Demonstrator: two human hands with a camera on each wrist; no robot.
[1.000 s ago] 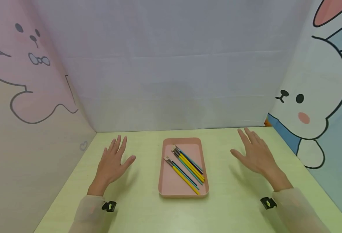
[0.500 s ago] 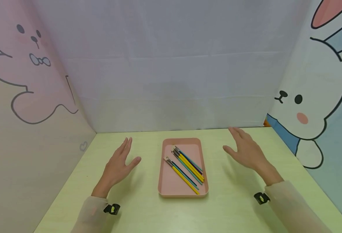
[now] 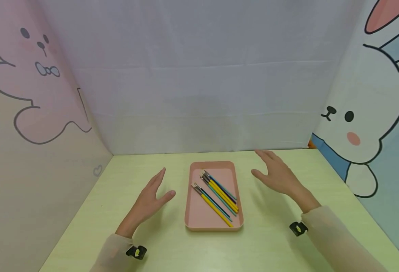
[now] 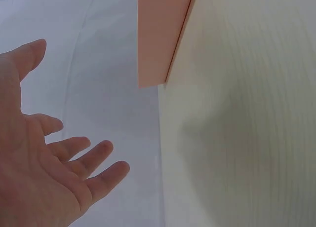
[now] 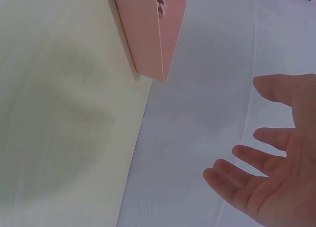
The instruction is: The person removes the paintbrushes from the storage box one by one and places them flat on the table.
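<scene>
A shallow pink tray (image 3: 193,215) lies on the table between my two hands. Several slim paintbrushes (image 3: 219,192) with yellow, teal and dark blue handles rest slanted in it, bristles toward the back left. To the left of the tray my left hand (image 3: 148,206) hovers over the table, thumb spread from extended fingers and nothing held. My right hand (image 3: 276,174) is likewise raised on the tray's right side, fingers stretched and holding nothing. Both wrist views show the palms apart from the tray's pink side wall (image 4: 160,37).
The pale yellow-green table (image 3: 117,189) ends at a white cloth backdrop (image 3: 199,94). Side panels carry cartoon drawings, a pink animal (image 3: 46,102) on the left and a white rabbit (image 3: 369,124) on the right. A small black device (image 3: 136,252) sits at the left wrist.
Both hands have moved inward toward the tray, the left one rightward and slightly down, the right one leftward. The tray and paintbrushes have stayed in place.
</scene>
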